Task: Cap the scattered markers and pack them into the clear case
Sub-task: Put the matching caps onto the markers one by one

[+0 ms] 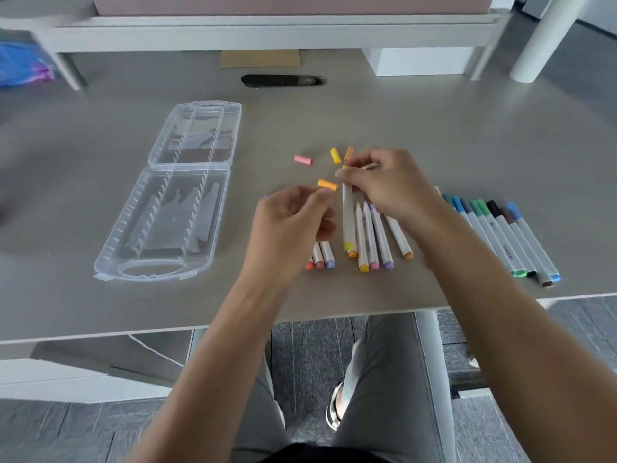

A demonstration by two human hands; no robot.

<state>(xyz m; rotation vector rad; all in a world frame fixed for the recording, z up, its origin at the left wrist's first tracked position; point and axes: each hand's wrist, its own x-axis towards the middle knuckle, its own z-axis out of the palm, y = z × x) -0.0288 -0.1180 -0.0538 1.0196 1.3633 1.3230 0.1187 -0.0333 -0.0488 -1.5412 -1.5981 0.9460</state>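
My left hand [293,225] pinches an orange cap [327,184] at its fingertips. Just right of it, my right hand [384,185] grips the top of a white marker with a yellow end [348,218], holding it nearly upright over the table. Several uncapped markers [374,238] lie in a loose row under my hands. Pink [303,159], yellow [334,155] and orange [349,152] caps lie loose behind them. The clear case [167,208] lies open and empty at the left.
A row of capped blue, green, black and brown markers [507,235] lies at the right near the grey table's front edge [100,332]. A black oval cable slot [282,80] and a cardboard piece [259,58] sit at the back, under a white shelf [267,28].
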